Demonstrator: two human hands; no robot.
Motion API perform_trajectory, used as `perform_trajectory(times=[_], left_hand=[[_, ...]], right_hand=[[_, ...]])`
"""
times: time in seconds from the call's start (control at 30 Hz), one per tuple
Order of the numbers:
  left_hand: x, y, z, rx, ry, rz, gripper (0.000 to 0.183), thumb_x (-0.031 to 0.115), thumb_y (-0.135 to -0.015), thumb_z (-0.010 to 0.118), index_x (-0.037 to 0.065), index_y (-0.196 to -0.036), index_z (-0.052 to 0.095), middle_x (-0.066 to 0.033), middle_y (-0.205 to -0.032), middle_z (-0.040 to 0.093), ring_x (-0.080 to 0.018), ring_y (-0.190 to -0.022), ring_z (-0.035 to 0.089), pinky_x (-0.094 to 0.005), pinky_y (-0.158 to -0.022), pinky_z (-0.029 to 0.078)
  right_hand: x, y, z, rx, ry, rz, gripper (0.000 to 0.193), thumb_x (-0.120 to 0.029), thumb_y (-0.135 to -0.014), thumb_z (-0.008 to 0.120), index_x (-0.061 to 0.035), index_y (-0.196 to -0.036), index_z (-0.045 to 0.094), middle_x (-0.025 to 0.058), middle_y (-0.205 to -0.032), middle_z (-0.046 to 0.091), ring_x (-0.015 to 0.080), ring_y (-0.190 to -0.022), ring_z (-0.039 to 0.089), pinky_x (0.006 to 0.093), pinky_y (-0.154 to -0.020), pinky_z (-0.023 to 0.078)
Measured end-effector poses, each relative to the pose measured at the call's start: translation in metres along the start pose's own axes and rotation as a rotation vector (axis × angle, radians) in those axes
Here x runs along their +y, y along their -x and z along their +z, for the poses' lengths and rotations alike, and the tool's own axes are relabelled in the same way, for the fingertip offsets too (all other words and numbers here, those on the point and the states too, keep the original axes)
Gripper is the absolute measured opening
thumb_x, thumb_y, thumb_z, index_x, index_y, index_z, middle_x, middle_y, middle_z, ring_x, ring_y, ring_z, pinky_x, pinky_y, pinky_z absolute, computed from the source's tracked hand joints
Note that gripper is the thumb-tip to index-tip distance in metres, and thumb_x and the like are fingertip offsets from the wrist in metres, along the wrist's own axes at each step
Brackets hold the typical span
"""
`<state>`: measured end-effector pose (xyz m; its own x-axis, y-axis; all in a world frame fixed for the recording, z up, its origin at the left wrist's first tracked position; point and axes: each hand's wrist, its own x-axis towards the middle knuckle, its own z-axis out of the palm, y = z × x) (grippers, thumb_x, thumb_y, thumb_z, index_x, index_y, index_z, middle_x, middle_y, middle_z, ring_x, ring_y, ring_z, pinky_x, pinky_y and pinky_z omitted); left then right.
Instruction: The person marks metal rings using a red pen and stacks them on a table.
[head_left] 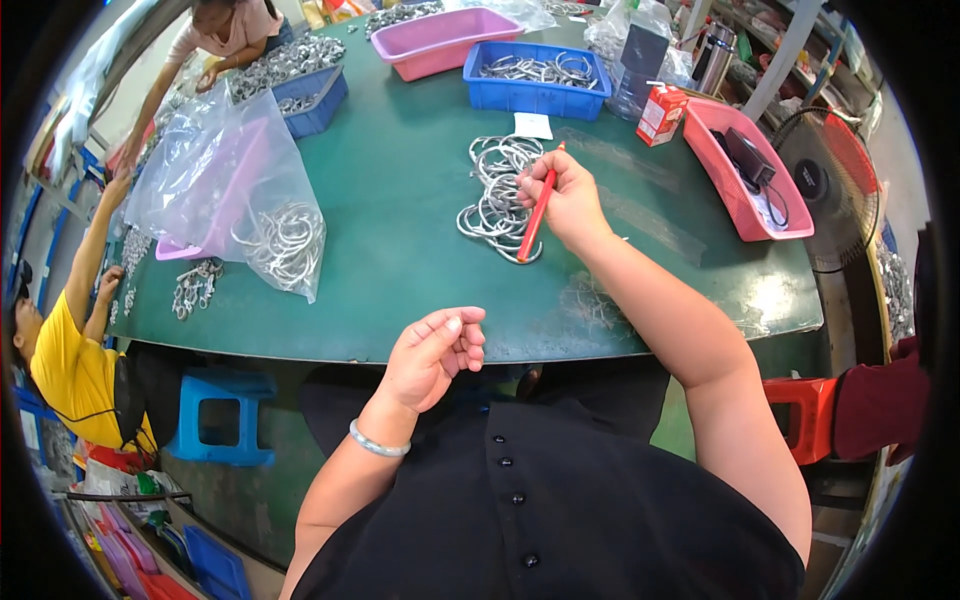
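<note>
My right hand [568, 200] is closed around a red pencil [540, 215], which slants over a loose pile of silvery metal rings [490, 190]. The fingertips are at the right side of the pile; whether they also touch a ring is hidden. Low over the table's near edge, my left hand [437, 350] has its palm turned up and its fingers curled, thumb against the index finger, with nothing visible in it. A small white paper [533, 126] lies just beyond the rings.
On the green table [390, 200] stand a blue bin of rings [535, 98], pink trays [445, 45], a red carton [661, 114] and a clear bag of rings [285, 240]. A fan [822, 185] is at right. Two people work at left, near a blue stool [225, 415].
</note>
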<state>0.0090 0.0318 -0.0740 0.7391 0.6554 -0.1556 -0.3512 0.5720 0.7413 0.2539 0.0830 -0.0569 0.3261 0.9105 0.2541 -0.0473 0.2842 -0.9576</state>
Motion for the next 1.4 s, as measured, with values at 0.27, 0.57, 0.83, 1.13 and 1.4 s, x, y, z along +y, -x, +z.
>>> perform_trajectory(times=[0.27,0.57,0.83,1.13,1.4], left_hand=[[-0.002,0.0,0.0,-0.012,0.002,0.01,0.024,0.014,-0.09,0.043,-0.002,-0.104,0.054,-0.0066,-0.08,0.057,-0.0144,-0.068,0.054,-0.0264,-0.062,0.046],[-0.002,0.001,0.0,0.005,0.002,0.018,0.024,0.014,-0.09,0.043,-0.002,-0.104,0.054,-0.0069,-0.08,0.057,-0.0146,-0.068,0.054,-0.0267,-0.062,0.046],[0.004,0.005,0.004,0.068,-0.024,0.081,0.027,0.02,-0.091,0.041,-0.002,-0.102,0.054,-0.0065,-0.079,0.057,-0.0139,-0.068,0.054,-0.026,-0.06,0.046],[0.021,0.008,0.014,0.147,0.018,0.029,0.026,0.021,-0.091,0.042,0.0,-0.094,0.056,-0.0052,-0.072,0.057,-0.0104,-0.057,0.051,-0.0229,-0.051,0.042],[0.018,0.011,0.013,0.166,0.029,-0.006,0.018,0.013,-0.087,0.046,-0.001,-0.092,0.057,-0.005,-0.072,0.058,-0.0096,-0.056,0.051,-0.0219,-0.05,0.04]], right_hand=[[-0.001,-0.008,-0.006,0.065,0.03,0.055,0.011,0.007,-0.078,0.051,-0.0022,-0.077,0.046,0.0084,-0.079,0.057,0.0149,-0.068,0.057,0.0272,-0.061,0.049],[-0.007,-0.013,0.004,0.037,0.024,0.075,0.011,0.007,-0.079,0.049,-0.003,-0.08,0.046,0.0106,-0.082,0.057,0.015,-0.07,0.056,0.0257,-0.061,0.048],[-0.025,0.037,0.011,-0.243,-0.049,-0.066,0.011,0.009,-0.078,0.048,-0.0023,-0.081,0.047,0.0098,-0.086,0.056,0.0119,-0.073,0.056,0.0244,-0.063,0.048],[-0.052,0.082,0.011,-0.496,0.695,-0.899,0.023,0.007,-0.061,0.06,-0.0026,-0.079,0.05,0.0133,-0.093,0.06,0.0294,-0.077,0.06,0.0333,-0.063,0.049],[-0.05,0.096,0.018,-0.45,0.555,-0.808,0.027,0.007,-0.061,0.06,-0.0021,-0.084,0.049,0.0157,-0.103,0.057,0.0315,-0.079,0.058,0.0337,-0.064,0.048]])
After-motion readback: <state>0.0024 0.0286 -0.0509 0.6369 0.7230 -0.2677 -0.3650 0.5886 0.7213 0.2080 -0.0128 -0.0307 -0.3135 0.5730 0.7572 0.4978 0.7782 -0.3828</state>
